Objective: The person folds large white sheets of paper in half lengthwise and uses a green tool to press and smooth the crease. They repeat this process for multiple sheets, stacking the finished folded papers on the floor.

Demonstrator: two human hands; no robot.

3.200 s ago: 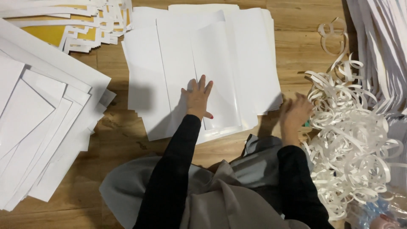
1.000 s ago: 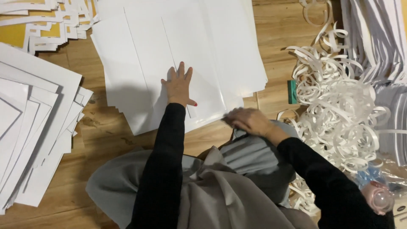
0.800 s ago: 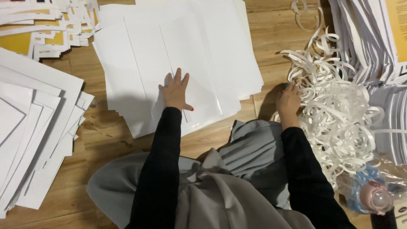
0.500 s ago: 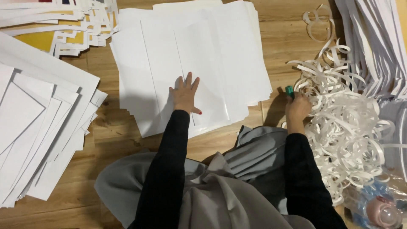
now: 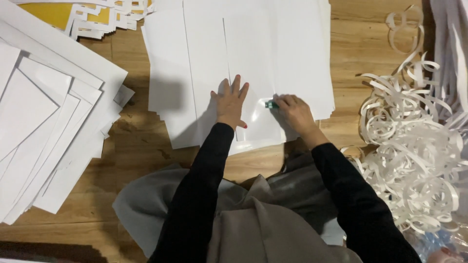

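My left hand lies flat with fingers spread on a stack of large white sheets spread on the wooden floor. My right hand rests on the same stack just to the right, closed around a small green tool whose tip pokes out toward the left hand. The top sheet looks glossy and buckles slightly between the two hands. Both arms wear black sleeves.
A fanned pile of white sheets lies at the left. Yellow-and-white cut pieces sit at the top left. A big tangle of white paper strips fills the right side. My grey skirt covers the floor below.
My right hand left the strip pile at the right, carrying the small green tool, and now rests on the white stack beside my left hand. The left hand stayed flat on the sheets.
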